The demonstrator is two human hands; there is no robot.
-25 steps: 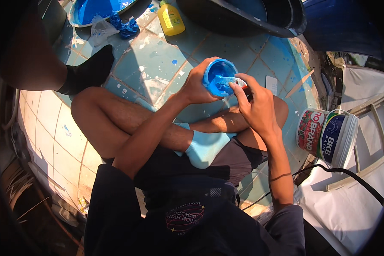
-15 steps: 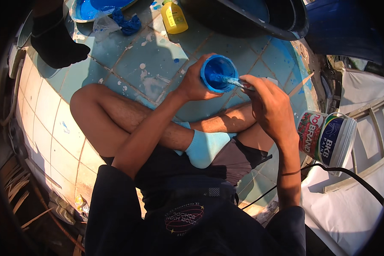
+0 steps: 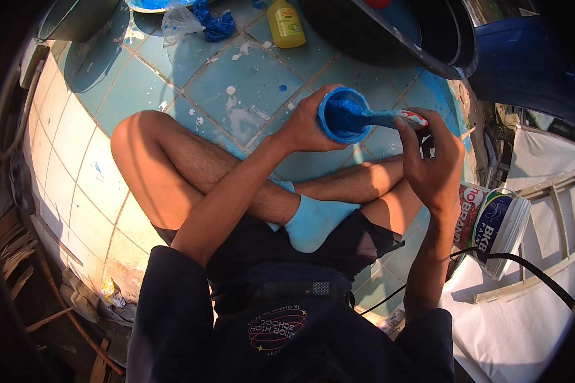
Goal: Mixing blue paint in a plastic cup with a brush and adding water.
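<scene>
My left hand (image 3: 310,124) is wrapped round a blue plastic cup (image 3: 322,124), its mouth tipped up toward me. Wet blue paint (image 3: 344,108) coats the inside of the cup. In my right hand (image 3: 431,156), pinched between thumb and fingers, is a slim paint-smeared stirring tool (image 3: 384,120), mostly blue with a red and white grip end. It lies nearly level across the cup's right rim. Its far end reaches into the paint, so I cannot make out whether it is a brush or a spoon.
Past my crossed legs (image 3: 191,150), a yellow bottle (image 3: 286,25), a large black basin (image 3: 457,64) and crumpled plastic bags (image 3: 180,27) stand on paint-spotted tiles (image 3: 236,96). A paint bucket (image 3: 492,223) lies tilted at right, near a black cable (image 3: 536,271).
The cup has shifted slightly right. My right hand has drawn right and turned, showing more of the tool. The black-socked foot at upper left has gone out of view.
</scene>
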